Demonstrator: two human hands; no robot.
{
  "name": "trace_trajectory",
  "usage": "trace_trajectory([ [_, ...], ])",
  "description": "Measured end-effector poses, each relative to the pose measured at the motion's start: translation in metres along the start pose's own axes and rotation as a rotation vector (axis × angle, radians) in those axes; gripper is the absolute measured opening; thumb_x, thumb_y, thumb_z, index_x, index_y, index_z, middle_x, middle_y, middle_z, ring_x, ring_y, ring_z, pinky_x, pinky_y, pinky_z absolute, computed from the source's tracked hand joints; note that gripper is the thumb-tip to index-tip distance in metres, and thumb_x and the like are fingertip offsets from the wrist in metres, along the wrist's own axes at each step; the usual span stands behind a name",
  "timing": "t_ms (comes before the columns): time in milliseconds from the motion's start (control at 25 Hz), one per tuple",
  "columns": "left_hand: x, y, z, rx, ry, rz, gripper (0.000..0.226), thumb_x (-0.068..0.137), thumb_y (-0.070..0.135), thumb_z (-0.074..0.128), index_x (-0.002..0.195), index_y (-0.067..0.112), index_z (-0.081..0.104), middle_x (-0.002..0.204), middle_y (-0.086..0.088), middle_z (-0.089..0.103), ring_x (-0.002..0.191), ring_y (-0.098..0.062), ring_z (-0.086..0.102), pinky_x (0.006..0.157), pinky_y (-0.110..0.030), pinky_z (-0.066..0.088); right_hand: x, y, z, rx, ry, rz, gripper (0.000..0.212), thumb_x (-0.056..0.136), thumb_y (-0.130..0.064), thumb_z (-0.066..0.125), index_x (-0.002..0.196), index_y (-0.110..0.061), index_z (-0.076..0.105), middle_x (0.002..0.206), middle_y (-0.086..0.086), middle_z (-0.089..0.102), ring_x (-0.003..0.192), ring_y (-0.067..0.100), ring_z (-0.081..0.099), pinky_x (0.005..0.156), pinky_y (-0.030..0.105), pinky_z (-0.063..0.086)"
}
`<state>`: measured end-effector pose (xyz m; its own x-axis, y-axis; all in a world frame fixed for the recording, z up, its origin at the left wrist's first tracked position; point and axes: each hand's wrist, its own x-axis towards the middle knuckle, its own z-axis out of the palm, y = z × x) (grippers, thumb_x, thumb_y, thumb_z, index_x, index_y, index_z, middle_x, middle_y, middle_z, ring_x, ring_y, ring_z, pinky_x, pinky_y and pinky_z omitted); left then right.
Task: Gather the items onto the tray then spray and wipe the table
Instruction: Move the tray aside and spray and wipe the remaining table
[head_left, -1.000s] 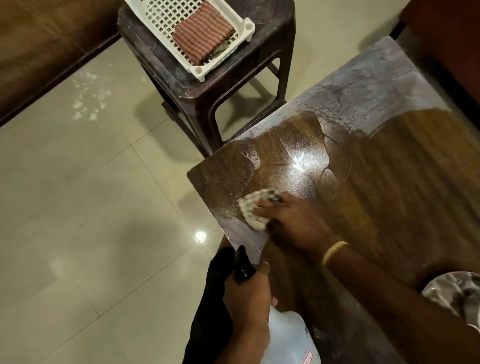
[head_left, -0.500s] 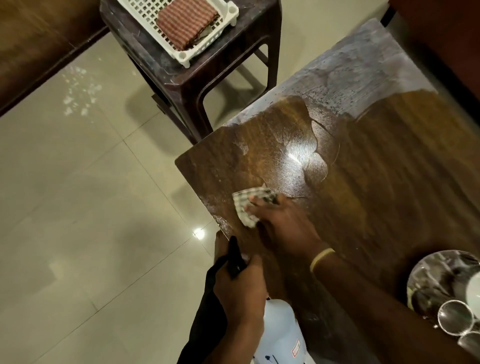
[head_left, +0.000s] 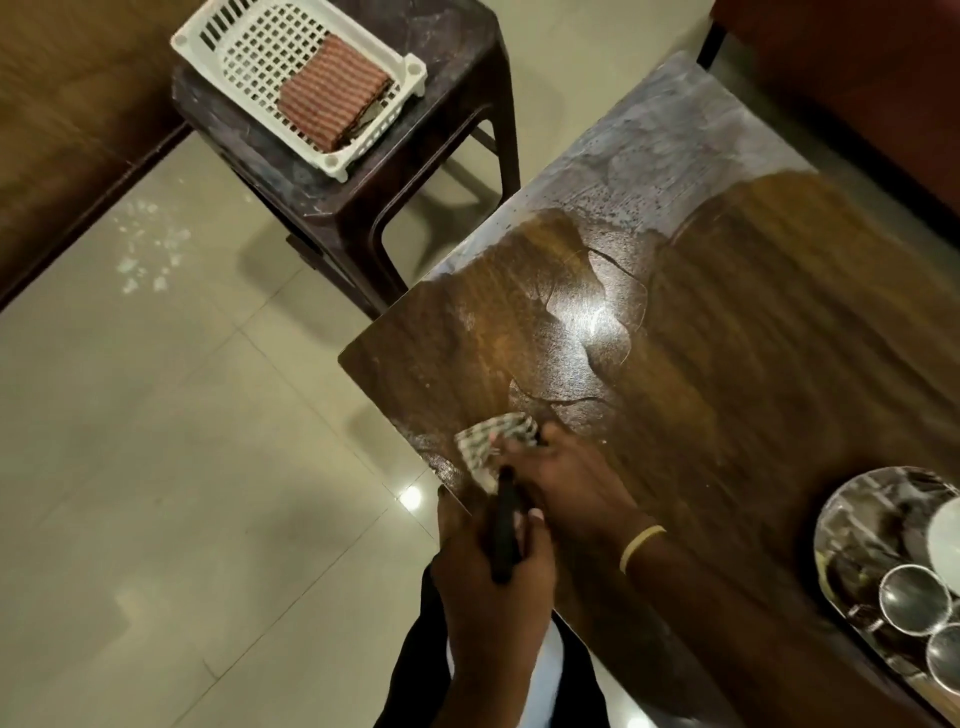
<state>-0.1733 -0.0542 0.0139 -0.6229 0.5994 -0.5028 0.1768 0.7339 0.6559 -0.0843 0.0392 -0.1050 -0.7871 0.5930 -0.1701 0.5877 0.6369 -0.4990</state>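
Holding steel cups (head_left: 906, 605), tray (head_left: 852, 509); right hand (head_left: 566, 486) gripping cloth (head_left: 491, 441), left hand (head_left: 488, 587) spray bottle (head_left: 504, 535).

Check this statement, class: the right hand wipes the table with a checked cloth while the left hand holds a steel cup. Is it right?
Not quite. The head view shows the left hand holding the spray bottle, not a steel cup; the right hand does wipe the table with the checked cloth.

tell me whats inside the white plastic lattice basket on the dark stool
A folded brown striped cloth lies in the white plastic lattice basket, toward its near right corner. Something dark pokes out beneath the cloth's right edge, but the cloth covers most of it.
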Motion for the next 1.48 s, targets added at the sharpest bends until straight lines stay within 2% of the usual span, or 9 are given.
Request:
trace_trajectory([
  [120,0.004,-0.006,-0.006,0.078,-0.061,0.458,0.015,0.081,0.039,0.072,0.093,0.033,0.067,0.078,0.016,0.071,0.068,0.002,0.067,0.064,-0.016,0.055,0.004,0.019,-0.014,0.048,0.082,0.181,0.039,0.094,-0.04,0.043,0.128,-0.036,0.062,0.14,-0.014,0.055,0.083,0.017,0.045,0.066,0.027,0.039],
  [320,0.018,0.003,-0.017,0.03,0.119,0.768,0.015,0.082,0.023,0.072,0.092,0.012,0.071,0.098,0.017,0.066,0.096,0.013,0.061,0.084,-0.006,0.046,-0.006,0.025,-0.018,0.002,0.051,0.176,0.039,0.094,-0.034,0.057,0.132,-0.039,0.056,0.145,-0.018,0.048,0.084,0.009,0.03,0.067,0.025,0.028],
  [520,0.027,0.02,-0.011,-0.035,0.074,0.425,0.024,0.072,0.023,0.085,0.085,0.006,0.074,0.078,0.026,0.068,0.075,0.018,0.063,0.068,0.002,0.046,-0.004,0.026,-0.007,0.023,0.085,0.166,0.039,0.096,-0.031,0.049,0.135,-0.037,0.051,0.146,-0.013,0.049,0.09,0.018,0.044,0.073,0.035,0.047],
  [680,0.024,0.034,-0.004,-0.005,0.095,0.366,0.012,0.074,0.014,0.081,0.078,0.017,0.071,0.054,0.035,0.054,0.068,0.024,0.058,0.063,0.007,0.038,-0.029,0.027,-0.006,-0.096,-0.004,-0.175,0.037,0.093,-0.034,0.051,0.129,-0.036,0.054,0.138,-0.011,0.056,0.1,0.019,0.057,0.072,0.031,0.05],
  [920,0.033,0.074,0.024,0.064,0.072,0.326,0.049,0.073,0.003,0.08,0.052,0.033,0.048,0.04,0.012,0.049,0.059,0.005,0.062,0.05,-0.002,0.043,0.014,0.089,-0.072,0.101,0.339,0.64,0.042,0.093,-0.021,0.058,0.133,-0.03,0.057,0.134,0.004,0.059,0.109,0.028,0.054,0.088,0.036,0.047],
  [1040,0.052,0.086,0.038,0.122,0.015,0.23,0.038,0.074,0.012,0.084,0.053,0.022,0.055,0.048,0.004,0.055,0.051,-0.014,0.059,0.044,-0.012,0.04,-0.004,0.052,-0.05,0.117,0.243,0.524,0.045,0.09,-0.023,0.065,0.133,-0.03,0.056,0.131,0.007,0.059,0.107,0.03,0.059,0.086,0.042,0.053],
  [1120,0.063,0.094,0.041,0.115,0.042,0.162,0.034,0.073,0.017,0.085,0.057,0.024,0.056,0.054,0.003,0.058,0.049,-0.011,0.055,0.05,-0.023,0.044,-0.039,0.042,-0.041,0.123,0.106,0.41,0.053,0.089,-0.028,0.066,0.138,-0.037,0.048,0.146,-0.003,0.049,0.121,0.028,0.052,0.089,0.042,0.053],
  [1360,0.101,0.112,0.035,0.184,0.045,0.092,0.018,0.08,0.026,0.079,0.074,0.013,0.068,0.063,-0.003,0.064,0.057,-0.014,0.06,0.051,-0.019,0.04,0.064,0.122,-0.095,0.079,0.382,0.701,0.039,0.092,-0.019,0.056,0.128,-0.032,0.057,0.129,0.0,0.06,0.107,0.027,0.054,0.084,0.037,0.048],
  [1480,0.125,0.114,0.026,0.118,0.06,-0.064,0.019,0.079,0.02,0.078,0.071,0.011,0.064,0.066,-0.008,0.062,0.061,-0.022,0.059,0.061,-0.029,0.047,0.094,0.089,-0.086,0.052,0.162,0.439,0.041,0.101,-0.029,0.037,0.142,-0.029,0.043,0.145,0.003,0.046,0.126,0.029,0.045,0.097,0.041,0.042],
])
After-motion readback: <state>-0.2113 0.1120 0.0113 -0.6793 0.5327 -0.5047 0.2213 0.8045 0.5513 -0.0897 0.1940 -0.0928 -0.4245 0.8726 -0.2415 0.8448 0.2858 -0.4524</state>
